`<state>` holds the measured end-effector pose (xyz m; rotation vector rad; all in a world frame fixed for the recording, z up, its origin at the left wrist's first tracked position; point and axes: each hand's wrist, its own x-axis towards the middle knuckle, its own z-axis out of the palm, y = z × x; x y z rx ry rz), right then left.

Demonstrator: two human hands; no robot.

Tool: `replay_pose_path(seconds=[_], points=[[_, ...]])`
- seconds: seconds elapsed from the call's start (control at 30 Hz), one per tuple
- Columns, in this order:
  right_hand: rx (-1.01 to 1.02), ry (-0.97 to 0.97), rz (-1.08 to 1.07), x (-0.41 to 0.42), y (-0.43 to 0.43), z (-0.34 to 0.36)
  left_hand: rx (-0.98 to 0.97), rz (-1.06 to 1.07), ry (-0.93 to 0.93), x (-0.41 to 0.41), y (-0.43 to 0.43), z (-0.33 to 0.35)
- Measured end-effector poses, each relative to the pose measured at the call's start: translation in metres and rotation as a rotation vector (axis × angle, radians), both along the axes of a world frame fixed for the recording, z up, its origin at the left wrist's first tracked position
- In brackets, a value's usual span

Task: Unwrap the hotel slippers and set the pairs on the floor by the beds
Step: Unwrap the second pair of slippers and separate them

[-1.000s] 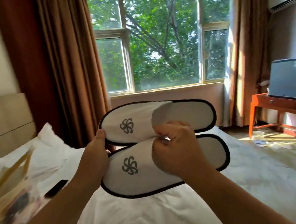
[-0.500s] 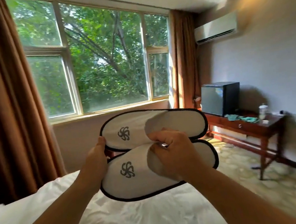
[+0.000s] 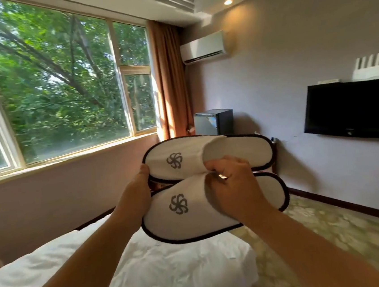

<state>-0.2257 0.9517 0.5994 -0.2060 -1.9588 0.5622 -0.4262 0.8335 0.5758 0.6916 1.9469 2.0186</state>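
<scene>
Two white hotel slippers with black edging and a grey swirl logo are held side by side in the air above the foot of the bed, toes to the left. The far slipper is above the near slipper. My left hand grips the toe ends of both. My right hand pinches the edges of both uppers in the middle. No wrapper is visible on them.
A white-sheeted bed fills the lower left. Patterned floor lies to the right. A mini fridge stands in the corner, a wall TV at right, a window with a curtain behind.
My view has swung to the right, from the window and headboard toward the TV wall. Both hands keep the same grip on the slippers, which stay in front of me.
</scene>
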Motion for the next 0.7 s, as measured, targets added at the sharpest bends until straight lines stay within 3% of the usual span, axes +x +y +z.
replay_pose_path(seconds=[0.2,0.4,0.7], points=[[-0.122,-0.015,-0.029,0.05,0.077,-0.021,-0.044,-0.081,-0.007,0.044,0.091,-0.027],[-0.073,-0.014,-0.004,0.077,0.156,-0.03,0.001,-0.116,0.004,0.072,0.172,-0.038],[-0.3,-0.08,0.046,0.093,0.25,-0.048,-0.091,-0.159,-0.043,0.087,0.269,-0.052]])
